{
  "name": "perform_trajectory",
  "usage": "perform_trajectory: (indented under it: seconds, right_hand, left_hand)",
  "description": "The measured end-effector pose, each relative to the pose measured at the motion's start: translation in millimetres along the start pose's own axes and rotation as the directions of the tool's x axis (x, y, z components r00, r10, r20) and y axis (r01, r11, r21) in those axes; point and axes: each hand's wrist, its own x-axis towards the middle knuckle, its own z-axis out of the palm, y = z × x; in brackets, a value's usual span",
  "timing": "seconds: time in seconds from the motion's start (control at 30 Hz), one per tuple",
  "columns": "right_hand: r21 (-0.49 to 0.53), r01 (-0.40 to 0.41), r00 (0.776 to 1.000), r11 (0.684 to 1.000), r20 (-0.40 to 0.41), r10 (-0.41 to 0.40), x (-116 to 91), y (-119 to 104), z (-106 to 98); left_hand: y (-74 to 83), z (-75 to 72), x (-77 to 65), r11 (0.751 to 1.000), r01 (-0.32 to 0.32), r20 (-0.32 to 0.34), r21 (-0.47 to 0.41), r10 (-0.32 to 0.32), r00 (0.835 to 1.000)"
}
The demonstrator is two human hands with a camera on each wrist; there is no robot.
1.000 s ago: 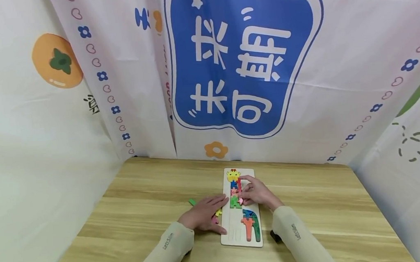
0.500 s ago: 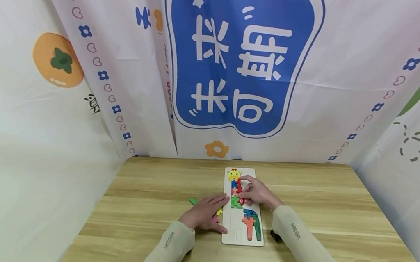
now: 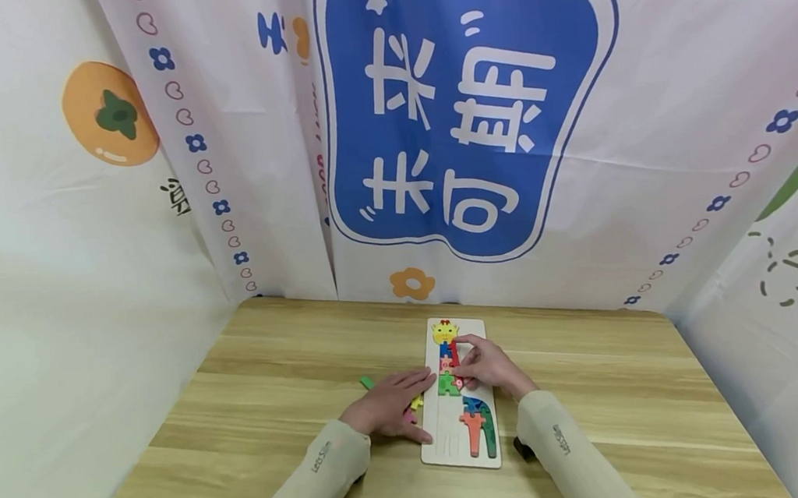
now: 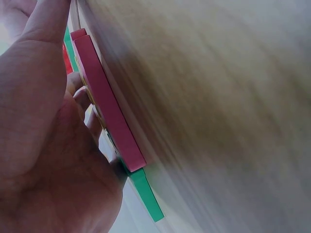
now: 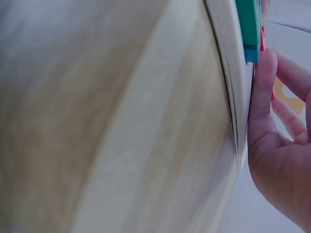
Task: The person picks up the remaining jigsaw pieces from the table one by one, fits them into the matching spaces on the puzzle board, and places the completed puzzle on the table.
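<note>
A white puzzle board point(image 3: 448, 429) lies on the table, with a yellow giraffe head point(image 3: 444, 331) at its far end. Below the head, blue, orange and green pieces form the neck and part of the body. My right hand point(image 3: 487, 365) holds a long red puzzle piece point(image 3: 456, 352) along their right side, index finger at its far end; the fingers partly hide it. Fingers extended, my left hand point(image 3: 389, 406) rests at the board's left edge. Loose pieces lie under and beside it: pink point(image 4: 109, 104), green point(image 4: 148, 196) and yellow point(image 3: 417, 402).
Leg pieces, orange point(image 3: 474, 434) and dark green point(image 3: 489, 436), sit at the board's near right, with a blue piece point(image 3: 473, 405) above them. A printed white curtain point(image 3: 283, 211) hangs along the back of the wooden table point(image 3: 276, 384).
The red piece has shifted slightly in my right fingers, against the neighbouring pieces. My left hand stays at the board's edge.
</note>
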Motion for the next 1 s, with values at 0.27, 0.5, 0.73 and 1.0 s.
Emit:
perform_trajectory:
  seconds: [0.27, 0.5, 0.73, 1.0]
  right_hand:
    - [0.021, 0.007, 1.000, 1.000, 0.006, -0.007, -0.6, 1.6, -1.4]
    - [0.025, 0.001, 1.000, 1.000, 0.008, -0.002, -1.1, 2.5, -1.0]
    - [0.007, 0.003, 1.000, 1.000, 0.006, -0.003, -1.9, 1.5, -0.4]
    - [0.023, -0.017, 1.000, 1.000, 0.003, 0.017, -0.6, 1.8, 0.7]
  left_hand:
    - [0.6, -1.3, 0.9, 1.000, -0.006, 0.001, 0.003, 0.006, 1.000]
    - [-0.1, 0.1, 1.4, 1.000, -0.005, -0.003, 0.011, 0.005, 1.000]
    - [-0.8, 0.3, 1.9, 1.000, -0.012, -0.005, 0.027, 0.012, 1.000]
    - [1.0, -0.1, 0.7, 1.000, 0.001, 0.001, 0.015, -0.001, 1.000]
